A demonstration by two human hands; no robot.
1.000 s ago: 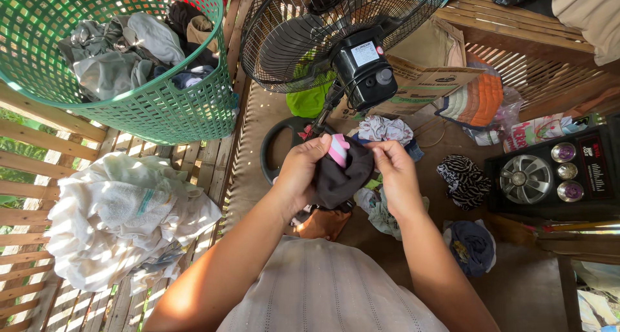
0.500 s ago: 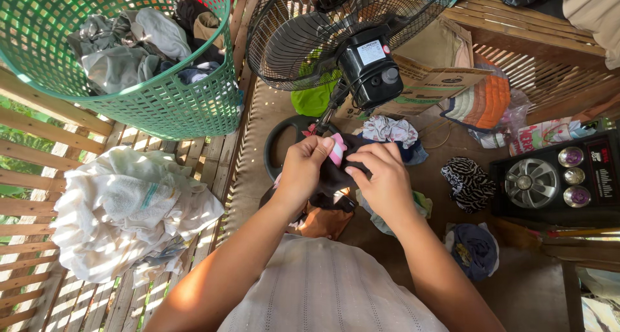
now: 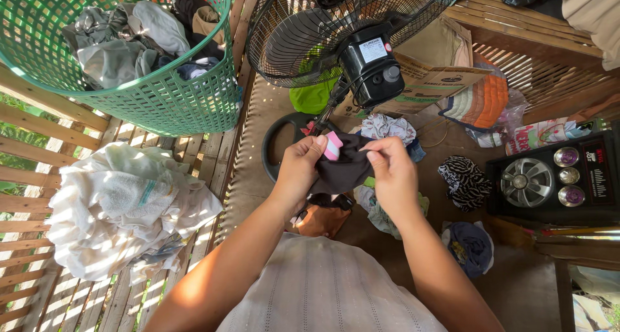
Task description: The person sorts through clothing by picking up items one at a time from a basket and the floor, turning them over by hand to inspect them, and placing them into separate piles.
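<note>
A small black garment (image 3: pixel 345 170) with a pink patch (image 3: pixel 333 146) stretches between both hands: the left hand (image 3: pixel 298 172) pinches its pink corner, the right hand (image 3: pixel 392 176) grips the opposite edge. Beneath them lies a woven floor mat (image 3: pixel 248 177) (strewn with clothes); beyond stands a black pedestal fan (image 3: pixel 336 41), a green laundry basket (image 3: pixel 161 99) up left.

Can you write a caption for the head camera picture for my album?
Left hand and right hand hold a small dark garment with a pink patch above scattered clothes, beside a green laundry basket.
</note>
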